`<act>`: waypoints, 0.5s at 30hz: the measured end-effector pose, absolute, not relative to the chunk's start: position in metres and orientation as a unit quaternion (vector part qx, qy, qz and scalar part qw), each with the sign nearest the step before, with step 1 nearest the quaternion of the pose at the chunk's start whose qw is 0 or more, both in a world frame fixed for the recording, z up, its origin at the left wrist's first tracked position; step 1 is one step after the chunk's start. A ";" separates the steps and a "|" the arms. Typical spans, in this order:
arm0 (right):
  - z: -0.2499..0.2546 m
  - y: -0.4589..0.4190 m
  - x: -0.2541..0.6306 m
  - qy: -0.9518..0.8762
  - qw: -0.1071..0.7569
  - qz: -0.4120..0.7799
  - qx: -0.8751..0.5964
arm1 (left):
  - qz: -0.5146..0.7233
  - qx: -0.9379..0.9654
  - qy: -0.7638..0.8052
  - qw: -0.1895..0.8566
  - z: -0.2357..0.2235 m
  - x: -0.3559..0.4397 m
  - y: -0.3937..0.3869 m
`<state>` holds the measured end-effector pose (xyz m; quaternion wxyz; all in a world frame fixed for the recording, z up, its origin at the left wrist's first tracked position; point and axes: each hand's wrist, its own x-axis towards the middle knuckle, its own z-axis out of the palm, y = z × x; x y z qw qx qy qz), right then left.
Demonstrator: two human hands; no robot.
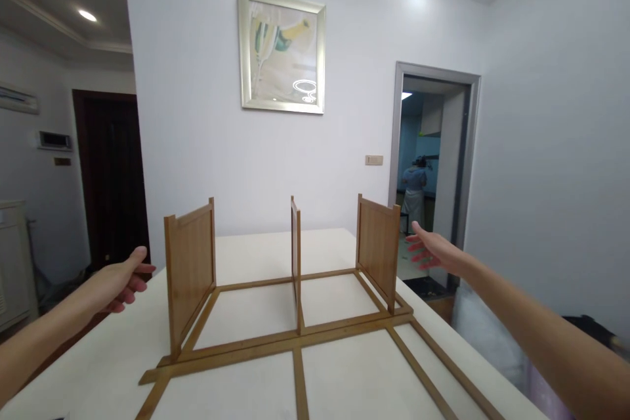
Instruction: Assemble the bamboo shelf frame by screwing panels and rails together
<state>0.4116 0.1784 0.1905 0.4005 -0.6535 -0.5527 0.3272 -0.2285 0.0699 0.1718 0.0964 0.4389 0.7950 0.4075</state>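
Observation:
A wooden frame (236,344) lies on a white table, with three upright wooden panels standing on its far part. The left panel (191,266) is nearest to my left hand (123,279), which is open beside it with fingers spread, apart from the wood. The middle panel (296,262) appears almost edge-on. To the right, my open right hand (433,249) hovers just outside the right panel (378,249), not touching it. Neither hand holds anything. The near part of the frame runs out of the bottom of the view.
The white table (344,380) reaches toward the wall, where a framed picture (281,49) hangs. At the right, a doorway (433,144) shows a person (414,187) standing in another room. Plastic-wrapped items (485,325) sit right of the table. A dark door (111,177) is at the left.

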 end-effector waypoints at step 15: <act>0.303 0.259 0.359 -0.613 0.205 0.284 -0.708 | 0.291 0.535 0.720 0.332 0.291 -0.210 0.141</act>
